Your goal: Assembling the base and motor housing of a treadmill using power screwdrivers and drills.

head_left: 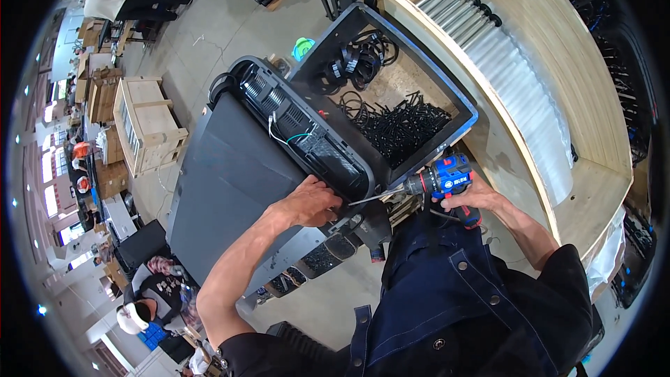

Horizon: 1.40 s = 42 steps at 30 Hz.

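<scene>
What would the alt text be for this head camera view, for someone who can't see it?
A person's right hand holds a blue cordless drill with its long bit aimed at the edge of a dark flat panel, where the left hand rests. Behind is an open bin of black parts.

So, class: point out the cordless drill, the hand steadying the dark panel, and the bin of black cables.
Cordless drill (pixel 450 176), head view, on its blue body.
Left hand (pixel 312 202), head view, back of the hand.
Bin (pixel 457 98), head view, on its right rim.
</scene>
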{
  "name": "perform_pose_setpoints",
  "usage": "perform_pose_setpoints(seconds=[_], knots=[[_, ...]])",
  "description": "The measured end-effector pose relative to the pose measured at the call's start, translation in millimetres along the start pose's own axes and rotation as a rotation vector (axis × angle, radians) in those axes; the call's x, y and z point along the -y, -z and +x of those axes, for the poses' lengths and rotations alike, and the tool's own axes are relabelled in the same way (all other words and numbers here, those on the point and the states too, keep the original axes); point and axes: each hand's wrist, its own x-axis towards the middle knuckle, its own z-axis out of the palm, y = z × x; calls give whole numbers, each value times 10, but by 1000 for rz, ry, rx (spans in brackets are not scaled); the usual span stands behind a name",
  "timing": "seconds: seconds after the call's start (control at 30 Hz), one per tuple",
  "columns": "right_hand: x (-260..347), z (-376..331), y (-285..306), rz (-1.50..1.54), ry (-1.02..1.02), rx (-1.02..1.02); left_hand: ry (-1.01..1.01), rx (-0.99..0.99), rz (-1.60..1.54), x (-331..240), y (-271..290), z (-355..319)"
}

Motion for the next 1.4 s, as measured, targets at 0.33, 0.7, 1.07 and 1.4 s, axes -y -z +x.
perform_pose_setpoints(seconds=[0.33, 0.7, 1.07, 1.4], knots=[[717, 471, 211, -291, -218, 132, -47, -56, -9, 86, -76, 16], [671, 639, 313, -346, -12, 245, -71, -68, 22, 139, -120, 29], [713, 714, 224, -335, -96, 199, 10, -46, -182, 104, 68, -36], [823, 777, 78, -272, -216, 243, -7, -63, -223, 74, 111, -110]])
